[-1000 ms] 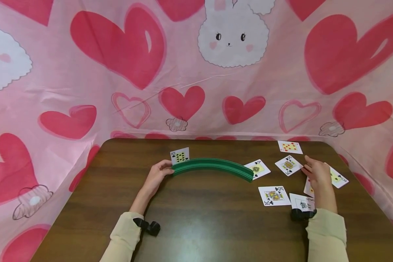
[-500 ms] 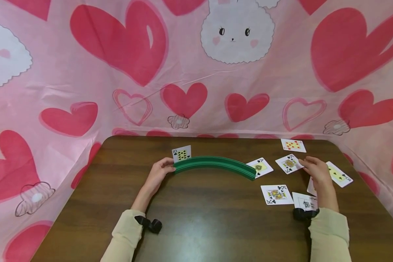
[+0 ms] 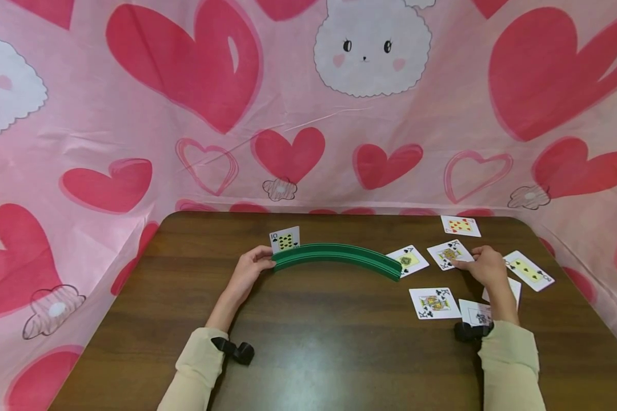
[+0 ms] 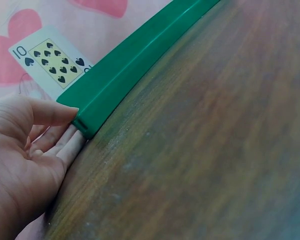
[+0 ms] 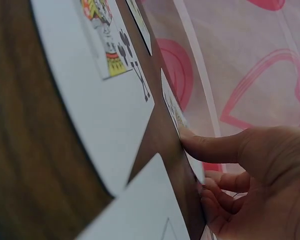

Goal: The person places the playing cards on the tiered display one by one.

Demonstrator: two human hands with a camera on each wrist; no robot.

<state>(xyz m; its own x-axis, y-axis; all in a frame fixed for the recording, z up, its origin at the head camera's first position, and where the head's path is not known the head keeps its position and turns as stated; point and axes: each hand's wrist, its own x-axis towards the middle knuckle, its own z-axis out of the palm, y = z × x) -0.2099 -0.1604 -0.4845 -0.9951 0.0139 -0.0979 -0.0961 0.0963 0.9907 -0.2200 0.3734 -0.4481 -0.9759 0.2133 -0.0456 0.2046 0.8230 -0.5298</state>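
Observation:
My left hand (image 3: 252, 268) grips the left end of a curved green card holder (image 3: 334, 252), thumb on its near side in the left wrist view. A ten of spades (image 4: 53, 59) stands upright in the holder at that end. On the right, my right hand (image 3: 488, 267) pinches the near right corner of a king playing card (image 3: 447, 253). In the right wrist view the thumb (image 5: 215, 148) lies on the card's face, and the other fingers are curled at its edge. An ace (image 3: 407, 261) lies at the holder's right end, partly overlapped by it.
A king of clubs (image 3: 434, 303) and another card (image 3: 474, 313) lie nearer on the wooden table (image 3: 308, 354). Further right are a black-suited card (image 3: 529, 271) and one partly behind the right wrist (image 3: 514, 290). A red card (image 3: 460, 226) lies near the back edge, before a pink heart-patterned cloth (image 3: 211, 171).
My right hand has come down from beside the king card and taken hold of its corner. The card has shifted slightly left. My left hand keeps its grip on the holder.

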